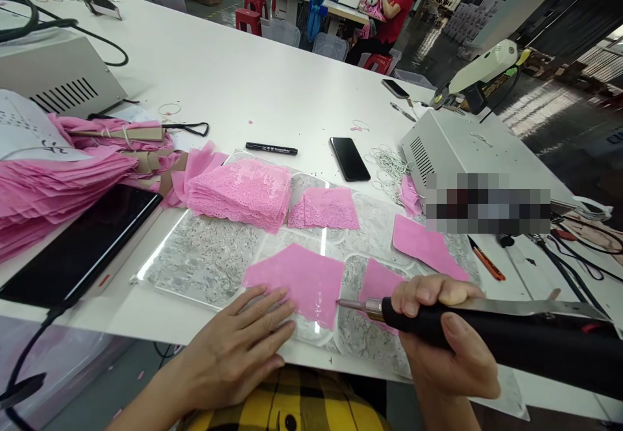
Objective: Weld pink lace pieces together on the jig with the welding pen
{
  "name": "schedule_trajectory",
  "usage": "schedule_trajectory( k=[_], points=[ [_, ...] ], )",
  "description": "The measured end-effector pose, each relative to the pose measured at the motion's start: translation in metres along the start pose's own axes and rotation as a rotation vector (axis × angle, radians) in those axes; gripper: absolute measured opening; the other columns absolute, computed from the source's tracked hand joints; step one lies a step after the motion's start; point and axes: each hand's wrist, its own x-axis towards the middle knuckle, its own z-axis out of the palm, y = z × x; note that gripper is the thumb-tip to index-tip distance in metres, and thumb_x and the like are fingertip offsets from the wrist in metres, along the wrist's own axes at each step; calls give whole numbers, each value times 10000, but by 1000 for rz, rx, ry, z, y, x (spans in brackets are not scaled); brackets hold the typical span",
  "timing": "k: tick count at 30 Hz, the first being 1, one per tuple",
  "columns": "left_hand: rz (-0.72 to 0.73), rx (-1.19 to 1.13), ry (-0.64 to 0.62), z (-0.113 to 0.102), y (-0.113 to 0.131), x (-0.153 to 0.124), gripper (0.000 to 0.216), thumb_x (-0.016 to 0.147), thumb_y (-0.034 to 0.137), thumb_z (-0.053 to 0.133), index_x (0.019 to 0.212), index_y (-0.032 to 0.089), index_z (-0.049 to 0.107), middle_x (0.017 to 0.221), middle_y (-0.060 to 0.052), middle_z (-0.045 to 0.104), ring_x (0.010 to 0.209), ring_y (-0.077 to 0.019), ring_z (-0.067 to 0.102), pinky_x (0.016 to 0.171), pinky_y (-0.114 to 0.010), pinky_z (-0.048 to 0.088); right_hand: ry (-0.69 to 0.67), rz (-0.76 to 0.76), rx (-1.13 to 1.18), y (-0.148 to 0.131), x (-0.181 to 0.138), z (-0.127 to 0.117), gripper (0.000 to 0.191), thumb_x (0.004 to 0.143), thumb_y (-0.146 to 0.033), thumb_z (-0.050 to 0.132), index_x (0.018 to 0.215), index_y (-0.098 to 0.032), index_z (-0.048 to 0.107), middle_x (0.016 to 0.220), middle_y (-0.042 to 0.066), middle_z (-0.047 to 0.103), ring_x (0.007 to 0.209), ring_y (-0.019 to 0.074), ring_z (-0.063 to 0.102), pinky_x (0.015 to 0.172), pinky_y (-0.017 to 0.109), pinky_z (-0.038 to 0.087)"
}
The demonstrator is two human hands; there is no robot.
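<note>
My left hand [238, 350] lies flat with fingers spread, pressing the near edge of a pink fabric piece [296, 278] on a clear glass plate [195, 262]. My right hand [445, 346] is wrapped round the black handle of a hot-cutting tool [487, 330]. Its metal tip touches the right edge of that pink piece. Another small pink piece [377, 282] lies just behind the tip. A stack of pink lace [241, 191] and a smaller lace pile [324, 209] sit farther back on the glass.
A grey control box [452, 148] stands at right, another grey box [53, 71] at far left. Stacked pink fabric [43, 191], a dark tablet [82, 243], a black marker [271, 149], a phone [349, 158] and an orange cutter [487, 262] lie around. A person in red [394, 9] sits at a far table.
</note>
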Motion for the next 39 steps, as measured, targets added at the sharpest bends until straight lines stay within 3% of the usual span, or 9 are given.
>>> schedule_trajectory(
  k=[3,6,12,17,22,29,39],
  points=[
    [6,-13,-11,0,-2,-3,317,892,176,569,1206,160,612,1281,-78,636,1335,-230,464,1158,-418,345,15,10,-11,-2,2,-2,83,716,-237,581,785,-197,557,688,-21,515,509,105,505,454,270,445],
    [7,-16,3,-1,0,-1,327,899,157,552,1221,140,603,1278,-98,635,1357,-245,434,1149,-435,355,114,-45,-29,-7,13,-12,106,675,-255,577,760,-193,561,669,-25,504,488,100,488,439,266,428],
    [56,-2,62,15,17,40,263,926,130,504,1155,127,634,1227,-90,665,1275,-227,525,1126,-396,383,328,-185,-75,-10,43,-36,153,578,-232,579,722,-200,540,638,-41,500,482,101,484,463,273,435],
    [84,41,-21,52,37,81,292,955,214,500,1211,110,597,1299,-137,609,1276,-276,520,1071,-441,424,324,-165,-56,1,49,-39,144,617,-232,595,747,-203,539,675,-41,503,514,105,512,508,292,461],
    [84,67,-42,79,50,103,390,940,386,547,1209,106,590,1316,-145,594,1231,-287,555,1061,-420,409,335,-190,-31,-2,54,-45,137,633,-229,602,753,-200,544,689,-39,505,520,99,513,522,287,460],
    [117,85,-157,88,55,124,488,932,497,522,1278,154,553,1372,-123,552,1264,-330,519,1044,-470,404,398,-236,-24,-21,61,-70,159,578,-232,600,730,-202,566,639,-44,536,477,107,505,470,276,438],
    [144,69,-208,97,51,126,468,975,483,436,1328,188,523,1404,-113,520,1302,-349,471,1050,-542,372,414,-205,-28,-26,53,-86,143,591,-242,613,717,-190,570,641,-36,526,479,109,509,464,280,444]
  ],
)
